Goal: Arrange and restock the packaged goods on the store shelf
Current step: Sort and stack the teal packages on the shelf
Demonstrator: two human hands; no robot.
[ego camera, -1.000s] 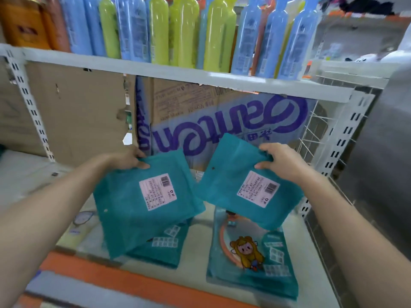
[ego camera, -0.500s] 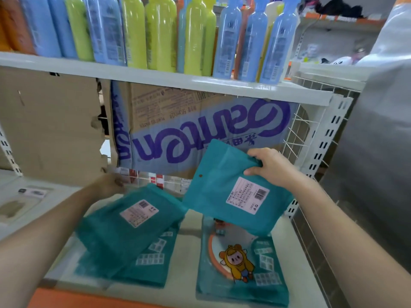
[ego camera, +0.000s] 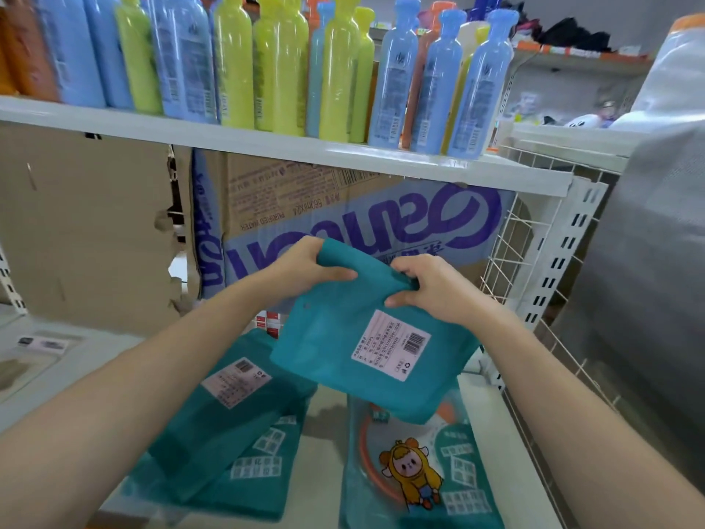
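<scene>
- Left hand [ego camera: 309, 271] and right hand [ego camera: 431, 290]: each grip pinches the top edge of one teal packet [ego camera: 343, 360]
- It hangs just above the cartoon packet [ego camera: 416, 479] on the shelf [ego camera: 324, 444]
- More teal packets [ego camera: 229, 414] lie stacked left of the cartoon packet

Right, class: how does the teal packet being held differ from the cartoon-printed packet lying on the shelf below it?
The held packet is tilted in the air, pinched at its top edge by the left hand and right hand; the cartoon packet lies flat on the shelf. The held packet shows a plain side with a pale barcode label; the cartoon packet shows a printed cartoon figure. Both are teal.
</scene>
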